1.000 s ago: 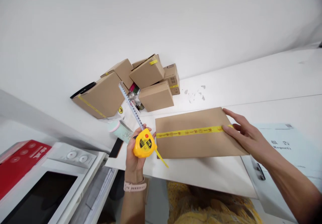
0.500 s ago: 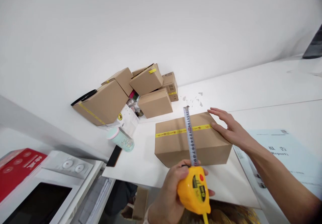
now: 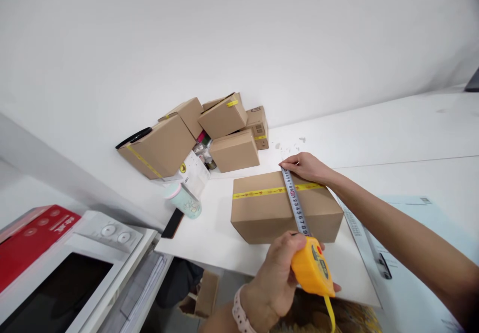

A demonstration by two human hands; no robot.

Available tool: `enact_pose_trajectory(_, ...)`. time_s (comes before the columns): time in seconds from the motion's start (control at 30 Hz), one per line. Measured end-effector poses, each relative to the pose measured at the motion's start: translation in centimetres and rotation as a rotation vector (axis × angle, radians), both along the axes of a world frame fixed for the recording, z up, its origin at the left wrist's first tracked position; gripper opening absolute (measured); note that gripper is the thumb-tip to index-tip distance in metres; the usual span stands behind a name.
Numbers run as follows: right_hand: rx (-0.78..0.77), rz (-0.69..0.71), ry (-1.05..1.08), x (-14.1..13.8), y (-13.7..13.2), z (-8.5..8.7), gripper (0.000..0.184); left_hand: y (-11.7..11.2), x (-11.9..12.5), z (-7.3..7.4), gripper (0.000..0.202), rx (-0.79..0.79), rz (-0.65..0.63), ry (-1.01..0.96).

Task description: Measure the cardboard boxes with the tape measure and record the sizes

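A closed cardboard box (image 3: 262, 210) with a yellow tape strip along its top lies on the white table (image 3: 392, 133). My left hand (image 3: 279, 273) is closed round a yellow tape measure (image 3: 313, 272) at the box's near edge. Its steel blade (image 3: 295, 203) runs across the box top from front to back. My right hand (image 3: 305, 166) pinches the blade's end down at the box's far edge.
A heap of several cardboard boxes (image 3: 198, 133) stands against the wall behind. A pale green cup (image 3: 183, 200) and a dark phone (image 3: 172, 223) lie left of the box. A printed sheet with a pen (image 3: 381, 263) lies to the right. A white machine and red box (image 3: 33, 238) sit lower left.
My left hand carried the tape measure from left of the box to its near edge. The right hand left the box's right end and took the blade's tip to the far edge.
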State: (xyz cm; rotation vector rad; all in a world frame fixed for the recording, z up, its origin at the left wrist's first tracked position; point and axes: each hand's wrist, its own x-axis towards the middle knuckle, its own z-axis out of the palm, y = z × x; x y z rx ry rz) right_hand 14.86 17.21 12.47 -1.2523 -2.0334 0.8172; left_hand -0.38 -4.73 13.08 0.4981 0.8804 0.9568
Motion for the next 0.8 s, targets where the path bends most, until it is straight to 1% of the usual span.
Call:
enact_pose_trajectory(0.17,-0.03,0.019,-0.047,-0.2,0.0,0.0,0.029,-0.6,0.2,-0.9,0.054,0.018,-0.05,-0.071)
enact_pose_trajectory(0.33,-0.031,0.012,-0.075,-0.2,0.0,0.2,0.026,-1.3,0.7,-1.2,0.058,0.036,-0.101,-0.115)
enact_pose_trajectory(0.47,-0.031,0.005,-0.091,-0.2,0.0,0.2,0.026,-1.5,1.0,-1.3,0.064,0.025,-0.099,-0.12)
enact_pose_trajectory(0.67,-0.038,0.008,-0.084,-0.1,-0.2,0.3,0.027,-1.6,1.0,-1.4,0.064,0.049,-0.105,-0.122)
enact_pose_trajectory(0.8,-0.046,0.008,-0.057,-0.2,-0.2,0.0,0.026,-1.5,1.0,-1.5,0.061,0.053,-0.098,-0.125)
